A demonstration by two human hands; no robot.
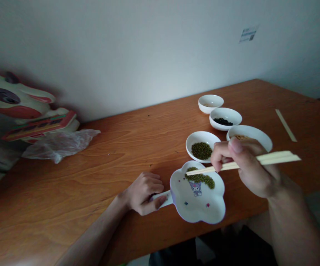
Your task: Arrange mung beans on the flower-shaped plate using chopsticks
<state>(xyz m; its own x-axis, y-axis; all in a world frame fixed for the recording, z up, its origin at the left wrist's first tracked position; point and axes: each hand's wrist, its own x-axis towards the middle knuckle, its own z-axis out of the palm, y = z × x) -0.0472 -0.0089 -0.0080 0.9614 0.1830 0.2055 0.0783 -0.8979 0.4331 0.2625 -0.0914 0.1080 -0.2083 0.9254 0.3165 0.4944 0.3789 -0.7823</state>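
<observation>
The right hand (248, 166) pinches chopsticks (276, 157), best angled low at the green beans (201, 179), while the left hand (146, 194) clasps the dish (200, 212) by its handle (169, 198), a likely brace against sliding.

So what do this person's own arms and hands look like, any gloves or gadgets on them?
Both the left hand and right hand are bare human hands, without gloves. No rings, watches, cables or markings show, and no sleeves cover the visible forearms.
</observation>
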